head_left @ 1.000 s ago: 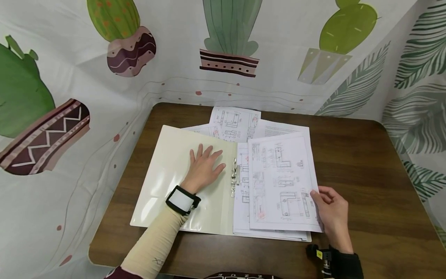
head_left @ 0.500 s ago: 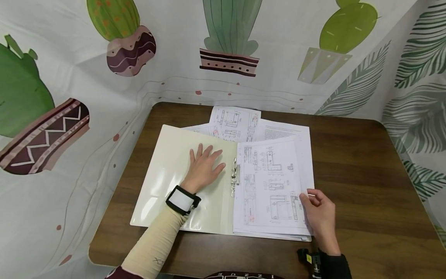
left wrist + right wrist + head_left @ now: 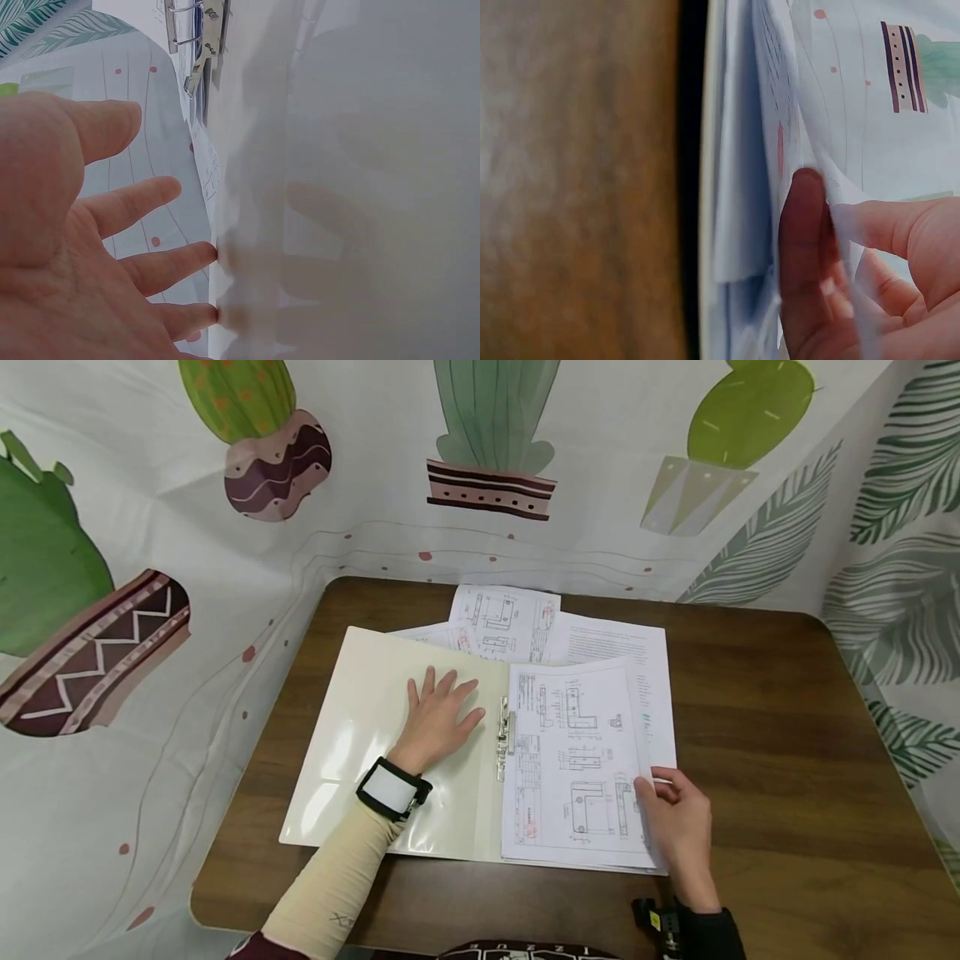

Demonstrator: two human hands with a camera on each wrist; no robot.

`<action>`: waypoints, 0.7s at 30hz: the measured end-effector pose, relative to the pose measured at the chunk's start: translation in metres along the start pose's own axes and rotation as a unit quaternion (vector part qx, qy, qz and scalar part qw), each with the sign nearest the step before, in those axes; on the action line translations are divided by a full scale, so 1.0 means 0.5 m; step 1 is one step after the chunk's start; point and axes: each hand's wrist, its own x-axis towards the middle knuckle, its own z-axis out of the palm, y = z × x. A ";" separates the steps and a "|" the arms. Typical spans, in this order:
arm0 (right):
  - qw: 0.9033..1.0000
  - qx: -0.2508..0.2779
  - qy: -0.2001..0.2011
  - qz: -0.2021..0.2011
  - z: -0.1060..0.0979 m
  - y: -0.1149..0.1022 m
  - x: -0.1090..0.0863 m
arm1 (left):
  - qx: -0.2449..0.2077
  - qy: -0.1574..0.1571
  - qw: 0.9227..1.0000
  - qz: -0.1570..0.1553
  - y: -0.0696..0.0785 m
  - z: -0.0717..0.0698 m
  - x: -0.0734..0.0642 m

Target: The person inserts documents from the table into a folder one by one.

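A cream lever-arch style folder (image 3: 352, 735) lies spread on the table, with a metal ring mechanism (image 3: 504, 739) along its spine. My left hand (image 3: 435, 727) rests on the inside of its left cover, fingers spread; in the left wrist view two fingertips meet that cover. On the right, my right hand (image 3: 681, 818) pinches the right edge of a drawing sheet (image 3: 555, 785) between thumb and fingers. This sheet overlies other papers in the folder, its left edge close beside the rings. In the right wrist view the thumb is on one face of the paper, fingers behind it.
Behind the folder lie loose sheets, one with a drawing (image 3: 491, 618) and one printed with text (image 3: 611, 639). The brown wooden table (image 3: 780, 735) extends to the right. A cloth with printed cacti (image 3: 495, 560) hangs behind it.
My right hand has moved left with the drawing sheet, bringing its left edge from over the page stack to beside the rings. The left hand stays in place.
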 end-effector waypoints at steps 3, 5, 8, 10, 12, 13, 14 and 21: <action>1.000 -0.008 0.008 -0.005 0.001 -0.003 0.000 | 0.000 0.001 1.000 -0.001 0.001 -0.001 0.000; 1.000 -0.013 0.011 -0.007 0.001 -0.005 -0.001 | -0.001 0.001 1.000 -0.002 0.002 -0.002 0.000; 1.000 -0.023 0.014 -0.013 0.001 -0.008 -0.001 | -0.001 0.000 1.000 -0.004 0.003 -0.004 0.000; 0.999 -0.031 0.015 -0.016 0.001 -0.010 -0.002 | 0.000 0.000 1.000 -0.004 0.004 -0.004 0.001; 0.999 -0.038 0.016 -0.017 0.001 -0.012 -0.003 | 0.002 0.001 1.000 -0.004 0.003 -0.003 0.001; 0.999 -0.041 0.016 -0.016 0.001 -0.013 -0.003 | 0.002 0.001 1.000 -0.005 0.003 -0.002 0.001; 0.999 -0.044 0.016 -0.016 0.002 -0.013 -0.003 | 0.002 0.001 1.000 -0.005 0.003 -0.002 0.001; 0.998 -0.060 0.015 -0.016 0.004 -0.012 -0.003 | 0.001 -0.002 1.000 -0.007 0.003 -0.002 0.000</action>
